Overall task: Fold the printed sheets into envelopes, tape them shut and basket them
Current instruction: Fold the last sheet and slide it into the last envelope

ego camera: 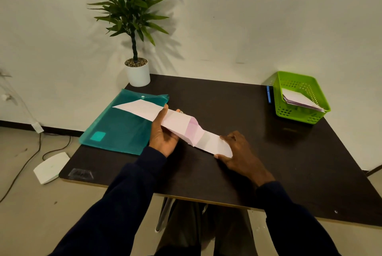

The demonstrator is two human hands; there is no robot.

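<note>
Dark sleeves (124, 204) reach over the table (227, 98), left hand (163, 132) gripping the folded sheet (177, 121) mid-length, right hand (242, 156) pinching its near end. Light, limp paper, likely to sag or crumple: best held by the creased edges.

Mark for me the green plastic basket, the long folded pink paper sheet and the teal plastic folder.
Green plastic lattice basket (297, 113), head view, front wall.
Long folded pale pink paper sheet (182, 124), head view, its creased middle.
Teal translucent plastic folder (119, 129), head view, bare front cover.
</note>
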